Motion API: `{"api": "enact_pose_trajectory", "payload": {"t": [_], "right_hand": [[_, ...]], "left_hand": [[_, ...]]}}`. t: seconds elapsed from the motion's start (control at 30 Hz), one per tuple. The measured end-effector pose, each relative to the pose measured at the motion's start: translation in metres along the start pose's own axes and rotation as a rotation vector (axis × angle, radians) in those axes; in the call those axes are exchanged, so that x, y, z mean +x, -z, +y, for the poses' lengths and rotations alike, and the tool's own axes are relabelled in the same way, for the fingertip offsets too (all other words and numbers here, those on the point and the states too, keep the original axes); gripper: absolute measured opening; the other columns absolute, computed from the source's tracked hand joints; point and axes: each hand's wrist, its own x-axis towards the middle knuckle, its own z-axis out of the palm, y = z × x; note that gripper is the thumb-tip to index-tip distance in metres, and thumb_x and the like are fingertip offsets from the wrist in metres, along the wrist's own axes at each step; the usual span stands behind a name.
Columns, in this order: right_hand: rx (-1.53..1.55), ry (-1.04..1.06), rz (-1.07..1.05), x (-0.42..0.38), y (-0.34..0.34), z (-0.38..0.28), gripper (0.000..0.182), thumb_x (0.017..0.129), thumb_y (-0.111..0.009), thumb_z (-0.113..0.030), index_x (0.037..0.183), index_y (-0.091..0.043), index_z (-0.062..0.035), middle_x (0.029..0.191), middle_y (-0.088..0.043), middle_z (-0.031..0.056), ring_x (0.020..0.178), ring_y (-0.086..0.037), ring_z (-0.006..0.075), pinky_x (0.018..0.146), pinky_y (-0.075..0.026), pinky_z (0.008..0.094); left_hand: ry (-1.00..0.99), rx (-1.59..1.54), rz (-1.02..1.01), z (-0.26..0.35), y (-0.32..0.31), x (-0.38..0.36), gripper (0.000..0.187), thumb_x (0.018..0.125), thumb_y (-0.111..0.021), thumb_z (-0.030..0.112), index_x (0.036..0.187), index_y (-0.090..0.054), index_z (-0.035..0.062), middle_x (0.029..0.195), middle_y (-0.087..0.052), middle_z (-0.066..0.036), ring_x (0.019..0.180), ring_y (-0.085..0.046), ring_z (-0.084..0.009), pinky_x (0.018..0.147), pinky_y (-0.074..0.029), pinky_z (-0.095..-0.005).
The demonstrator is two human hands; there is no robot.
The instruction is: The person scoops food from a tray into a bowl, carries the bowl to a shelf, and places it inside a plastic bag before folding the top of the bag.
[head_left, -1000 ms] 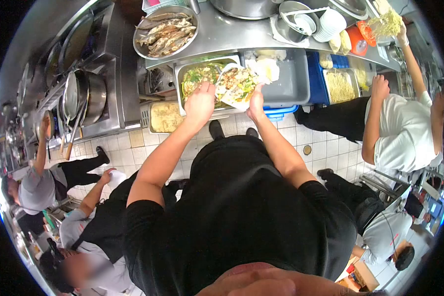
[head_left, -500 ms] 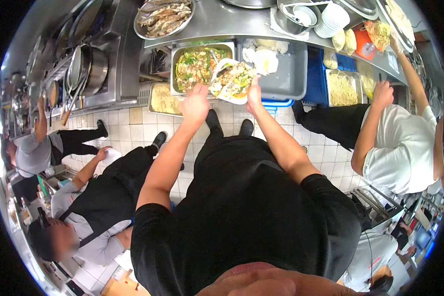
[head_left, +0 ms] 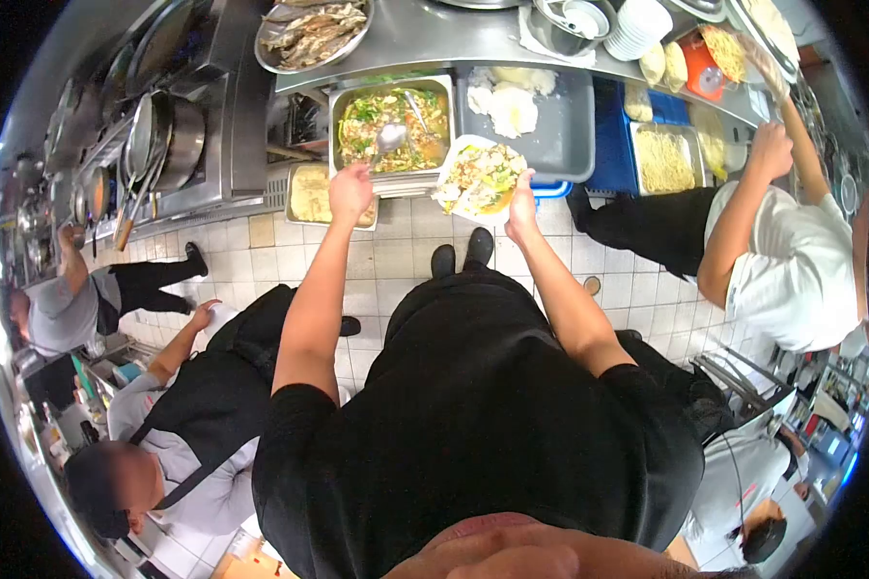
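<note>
My right hand [head_left: 521, 207] grips the right edge of a white dish [head_left: 454, 185], its thumb over the rim. Chopped greens and pale minced pieces [head_left: 488, 172] fill the dish. My left hand [head_left: 350, 193] is closed at the front left corner of a rectangular metal pan [head_left: 334, 125], on what appears to be a ladle's handle. The ladle's round bowl [head_left: 391, 136] is over the same kind of food in the pan. A second metal utensil [head_left: 417, 110] leans among the food; its lower end is hidden.
Right of the pan sits a grey tub [head_left: 574, 125] with white food. A bowl of fish [head_left: 314, 39] stands on the steel counter [head_left: 425, 43]. Noodles fill a tray [head_left: 666, 159] at right. Co-workers [head_left: 782, 251] [head_left: 212, 386] stand on both sides.
The ladle has left the dish and is over the pan. My left hand has shifted left; my right hand has carried the dish right and slightly toward me.
</note>
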Motion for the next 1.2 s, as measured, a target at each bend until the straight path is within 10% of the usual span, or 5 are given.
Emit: {"api": "enact_pose_trajectory", "payload": {"t": [0.43, 0.7, 0.93, 1.03, 1.2], "right_hand": [[0.170, 0.152, 0.309, -0.151, 0.085, -0.007, 0.077, 0.098, -0.023, -0.064, 0.144, -0.038, -0.0044, 0.142, -0.048, 0.0090, 0.131, -0.046, 0.0214, 0.110, -0.035, 0.0384], [0.349, 0.270, 0.402, -0.209, 0.158, 0.002, 0.076, 0.098, -0.023, -0.063, 0.139, -0.041, -0.0009, 0.134, -0.055, 0.0137, 0.118, -0.058, 0.0246, 0.101, -0.047, 0.0382], [0.450, 0.357, 0.411, -0.242, 0.248, 0.002, 0.075, 0.099, -0.023, -0.061, 0.137, -0.044, -0.0002, 0.129, -0.059, 0.0128, 0.116, -0.059, 0.0229, 0.100, -0.047, 0.0369], [0.430, 0.379, 0.373, -0.262, 0.295, -0.002, 0.074, 0.098, -0.021, -0.062, 0.142, -0.038, -0.0046, 0.137, -0.052, 0.0130, 0.120, -0.056, 0.0254, 0.102, -0.047, 0.0406], [0.437, 0.367, 0.478, -0.289, 0.378, -0.017, 0.072, 0.100, -0.025, -0.059, 0.136, -0.046, -0.0014, 0.128, -0.060, 0.0109, 0.118, -0.057, 0.0212, 0.099, -0.048, 0.0364]], "left_hand": [[-0.025, 0.436, -0.142, -0.104, -0.052, 0.038, 0.030, 0.082, -0.054, 0.016, 0.109, -0.066, 0.0127, 0.102, -0.068, -0.019, 0.096, -0.065, -0.0395, 0.084, -0.051, -0.0499], [0.045, 0.535, -0.088, -0.069, -0.033, 0.010, 0.051, 0.088, -0.056, 0.037, 0.131, -0.054, 0.0094, 0.137, -0.052, -0.016, 0.121, -0.054, -0.0350, 0.100, -0.036, -0.0545], [-0.260, 0.486, 0.232, -0.007, -0.065, -0.048, 0.043, 0.090, -0.057, 0.027, 0.126, -0.057, 0.0040, 0.129, -0.057, -0.018, 0.115, -0.056, -0.0374, 0.097, -0.041, -0.0502], [-0.652, 0.069, -0.010, 0.034, -0.130, -0.087, 0.034, 0.095, -0.055, 0.025, 0.119, -0.060, 0.0020, 0.111, -0.065, -0.018, 0.097, -0.063, -0.0330, 0.084, -0.051, -0.0423], [-0.235, -0.642, -1.077, 0.222, -0.211, -0.265, 0.046, 0.104, -0.039, 0.039, 0.125, -0.056, 0.0016, 0.111, -0.067, -0.016, 0.080, -0.068, -0.0200, 0.075, -0.056, -0.0328]]}}
